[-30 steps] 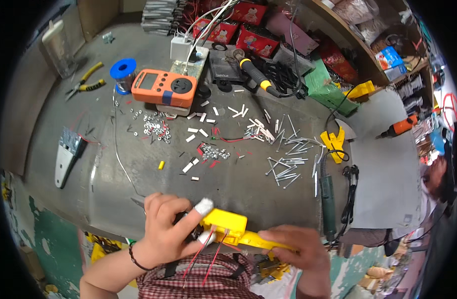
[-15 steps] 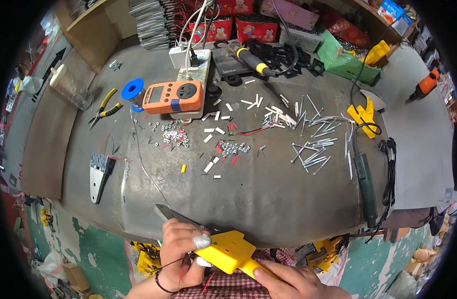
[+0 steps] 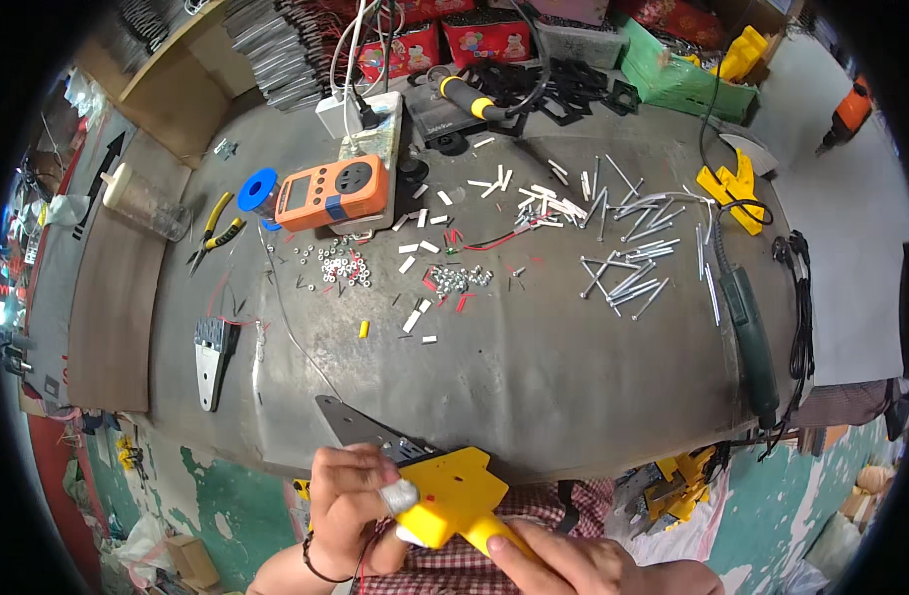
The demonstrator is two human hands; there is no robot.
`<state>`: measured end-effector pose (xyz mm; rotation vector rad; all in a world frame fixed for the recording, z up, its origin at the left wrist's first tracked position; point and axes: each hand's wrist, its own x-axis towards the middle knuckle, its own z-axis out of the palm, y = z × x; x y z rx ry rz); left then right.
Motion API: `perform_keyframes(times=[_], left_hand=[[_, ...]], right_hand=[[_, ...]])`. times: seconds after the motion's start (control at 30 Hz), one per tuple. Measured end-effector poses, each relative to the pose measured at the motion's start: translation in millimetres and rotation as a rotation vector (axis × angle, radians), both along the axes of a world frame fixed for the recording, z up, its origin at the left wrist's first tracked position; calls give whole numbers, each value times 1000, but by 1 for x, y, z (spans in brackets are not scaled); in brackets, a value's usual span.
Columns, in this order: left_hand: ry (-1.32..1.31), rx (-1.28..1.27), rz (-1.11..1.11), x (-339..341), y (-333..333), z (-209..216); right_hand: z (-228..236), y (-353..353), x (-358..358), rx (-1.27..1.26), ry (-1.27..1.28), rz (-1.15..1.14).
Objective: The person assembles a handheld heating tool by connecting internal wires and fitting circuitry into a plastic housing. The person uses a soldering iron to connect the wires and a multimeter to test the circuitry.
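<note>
At the front edge of the table I hold a yellow plastic tool housing [image 3: 457,486] with a handle. A grey, tapering metal plate [image 3: 360,426] with small holes sticks out of its far left side. My left hand [image 3: 350,506] pinches the left edge of the housing beside the plate; silver wrapping covers one fingertip and something white shows beneath. My right hand [image 3: 573,560] is closed round the yellow handle at the lower right. A thin red wire hangs below my left hand. The underside of the housing is hidden.
A similar grey plate [image 3: 209,367], pliers [image 3: 216,233], a blue solder spool [image 3: 259,190] and an orange meter [image 3: 333,192] lie left. Screws [image 3: 638,273], white sleeves [image 3: 553,205] and nuts [image 3: 345,268] are scattered mid-table. A soldering iron [image 3: 471,99] rests behind; a dark green corded tool [image 3: 750,347] lies right.
The housing has tilted a little in my hands, and more of the grey plate shows. My left fingers have shifted slightly along its edge. The whole view has moved a little.
</note>
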<state>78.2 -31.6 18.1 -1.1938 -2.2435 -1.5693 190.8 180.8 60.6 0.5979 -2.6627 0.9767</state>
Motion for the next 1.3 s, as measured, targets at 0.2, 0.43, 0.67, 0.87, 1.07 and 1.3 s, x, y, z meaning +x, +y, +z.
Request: perform_keyframes(times=[0.2, 0.43, 0.67, 0.87, 1.07, 1.3], left_hand=[[-177, -422, -136, -45, 34, 30], [-706, -137, -54, -56, 43, -32], [-539, -147, 47, -57, 50, -39], [-521, -108, 29, -56, 45, -42], [-600, -35, -15, -55, 37, -42], [-765, 31, 60, -52, 38, -45]], right_hand=[[-7, 47, -29, -469, -630, -109], [-66, 78, -55, -433, -815, -243], [-62, 21, -93, -67, -69, -224], [-75, 26, -101, -324, -209, -184], [-78, 35, -102, -348, -275, -65], [-70, 14, -105, -51, -172, -146]])
